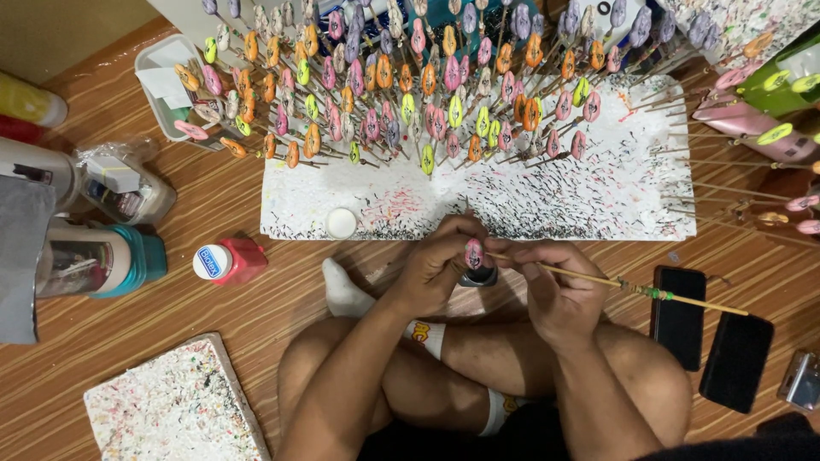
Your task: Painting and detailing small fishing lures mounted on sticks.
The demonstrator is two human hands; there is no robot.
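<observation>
One cam only, on my head, aimed steeply down past my crossed legs at the wood floor (256, 282). Close range: my hands sit center frame, white foam board (598, 196) across upper middle. No 2nd view to overlap.

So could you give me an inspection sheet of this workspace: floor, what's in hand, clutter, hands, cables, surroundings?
Surface: striped wooden floor; person sits cross-legged on it.
Job's things: small pink piece on a thin stick; dark little pot beneath.
Clutter: speckled white foam board stuck with many painted pieces on sticks; red bottle; white cap; two dark phones; second spattered board.
Hands: left hand pinches the pink piece; right hand grips the stick.
Cables: nothing seen.
Surroundings: containers at left.
</observation>
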